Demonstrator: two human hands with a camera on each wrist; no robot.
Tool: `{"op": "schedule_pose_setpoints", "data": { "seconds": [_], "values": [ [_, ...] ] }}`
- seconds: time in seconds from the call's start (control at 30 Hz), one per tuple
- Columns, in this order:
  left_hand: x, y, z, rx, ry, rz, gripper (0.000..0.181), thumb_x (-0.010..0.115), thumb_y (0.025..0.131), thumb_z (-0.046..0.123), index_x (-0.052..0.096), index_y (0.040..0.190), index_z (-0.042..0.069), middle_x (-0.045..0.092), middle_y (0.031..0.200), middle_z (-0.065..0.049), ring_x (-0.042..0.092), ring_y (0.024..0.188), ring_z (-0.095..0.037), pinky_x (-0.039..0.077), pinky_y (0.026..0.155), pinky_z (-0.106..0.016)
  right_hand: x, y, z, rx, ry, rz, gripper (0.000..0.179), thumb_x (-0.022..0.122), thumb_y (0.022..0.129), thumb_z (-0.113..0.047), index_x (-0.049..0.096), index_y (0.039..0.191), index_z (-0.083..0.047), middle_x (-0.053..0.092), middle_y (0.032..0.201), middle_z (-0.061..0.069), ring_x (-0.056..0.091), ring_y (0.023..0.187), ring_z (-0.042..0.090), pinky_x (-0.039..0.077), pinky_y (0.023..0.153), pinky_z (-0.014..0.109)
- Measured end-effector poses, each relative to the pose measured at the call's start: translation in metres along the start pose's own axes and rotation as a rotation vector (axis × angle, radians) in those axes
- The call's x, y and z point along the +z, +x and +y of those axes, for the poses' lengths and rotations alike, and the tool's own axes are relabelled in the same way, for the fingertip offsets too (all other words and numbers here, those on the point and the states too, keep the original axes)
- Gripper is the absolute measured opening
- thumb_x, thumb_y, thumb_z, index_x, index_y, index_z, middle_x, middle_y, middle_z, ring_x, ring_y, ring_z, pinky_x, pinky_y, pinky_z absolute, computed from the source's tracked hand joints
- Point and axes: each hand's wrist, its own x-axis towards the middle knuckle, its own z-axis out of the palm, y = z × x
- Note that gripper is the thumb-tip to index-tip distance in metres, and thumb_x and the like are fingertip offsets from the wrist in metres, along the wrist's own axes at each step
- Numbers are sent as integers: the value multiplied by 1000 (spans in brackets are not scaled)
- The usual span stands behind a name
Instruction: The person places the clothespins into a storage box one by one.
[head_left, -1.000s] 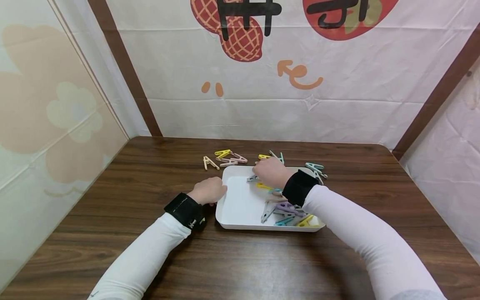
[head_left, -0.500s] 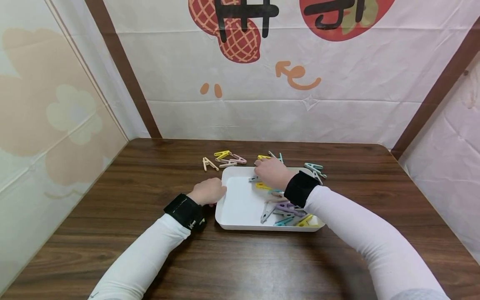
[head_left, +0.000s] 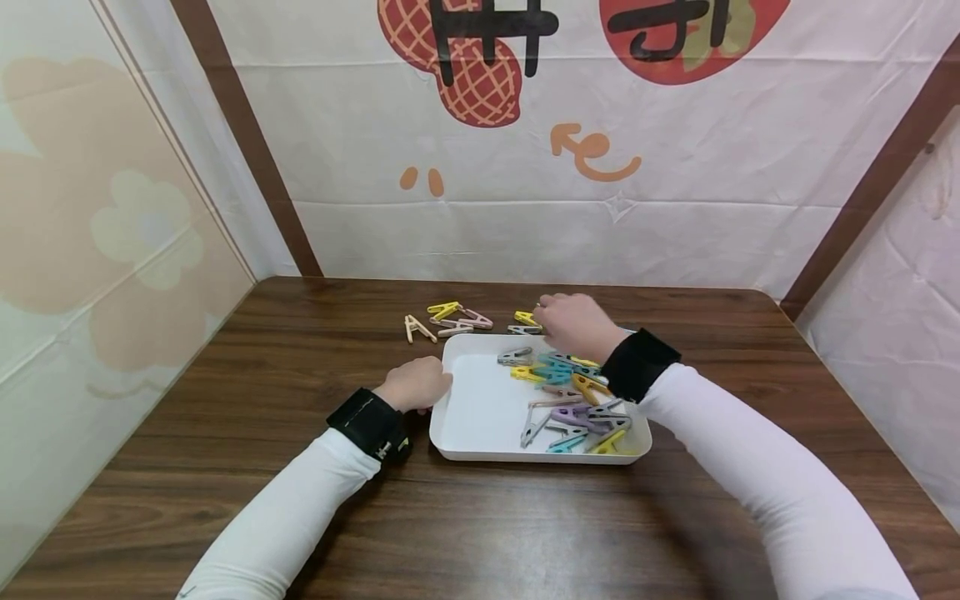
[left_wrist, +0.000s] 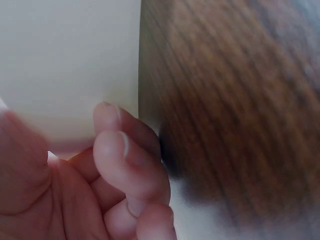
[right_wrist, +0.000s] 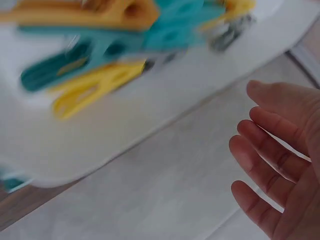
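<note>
A white tray [head_left: 476,400] lies on the table, with several plastic clothespins in its right half: lilac [head_left: 572,416], orange [head_left: 585,387], teal [head_left: 555,369] and others. At the tray's left edge, my left hand [head_left: 415,383] grips the wall; the left wrist view has its fingers [left_wrist: 131,162] bent at the tray [left_wrist: 70,60]. My right hand [head_left: 577,325] is above the far rim, holding nothing. In the right wrist view its fingers [right_wrist: 267,165] are spread and loosely bent, apart from the yellow clothespin [right_wrist: 97,85] in the tray.
Behind the tray on the brown table [head_left: 345,333] lie loose clothespins: a cream one [head_left: 418,328], a yellow one [head_left: 442,310], pink ones [head_left: 475,318], and a grey one [head_left: 523,330] beside another yellow one [head_left: 527,317]. A printed cloth [head_left: 465,242] hangs behind.
My right hand has moved right and away from me, to beyond the tray's far rim, uncovering clothespins in the tray. The left hand has stayed at the left edge.
</note>
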Motion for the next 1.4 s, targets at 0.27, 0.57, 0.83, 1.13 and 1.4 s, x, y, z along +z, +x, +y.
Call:
{"op": "schedule_pose_setpoints", "data": {
  "seconds": [0.27, 0.57, 0.83, 1.13, 1.4],
  "values": [
    [2, 1, -3, 1, -8, 9, 32, 39, 101, 21, 63, 104, 0, 60, 65, -7, 58, 53, -19, 41, 52, -31, 0, -30, 58, 240, 114, 27, 18, 73, 87, -12, 67, 101, -3, 63, 92, 10, 62, 79, 26, 50, 70, 41],
    [3, -1, -3, -1, -5, 5, 32, 39, 101, 20, 63, 102, 0, 60, 64, -7, 57, 52, -19, 41, 51, -31, 25, -69, 105, 467, 234, -37, 24, 67, 88, -12, 64, 108, 3, 65, 98, 17, 61, 89, 33, 47, 78, 50],
    [4, 0, -3, 2, 3, 13, 32, 39, 101, 21, 63, 102, -1, 60, 63, -7, 57, 52, -19, 40, 51, -31, 41, -79, 111, 499, 364, -219, 38, 66, 90, -15, 58, 121, 6, 64, 110, 22, 60, 98, 34, 46, 85, 52],
    [4, 1, -1, -5, 5, 9, 33, 39, 102, 21, 64, 103, 0, 60, 63, -8, 57, 52, -19, 40, 50, -31, 50, -77, 106, 453, 372, -249, 32, 66, 88, -10, 62, 115, 7, 66, 105, 20, 60, 91, 30, 47, 83, 50],
    [2, 0, 1, -10, 11, 5, 32, 39, 102, 21, 63, 101, 0, 60, 63, -8, 56, 51, -19, 39, 50, -31, 49, -73, 104, 479, 367, -252, 27, 67, 89, -10, 64, 110, 6, 67, 100, 17, 60, 86, 28, 48, 80, 48]
  ]
}}
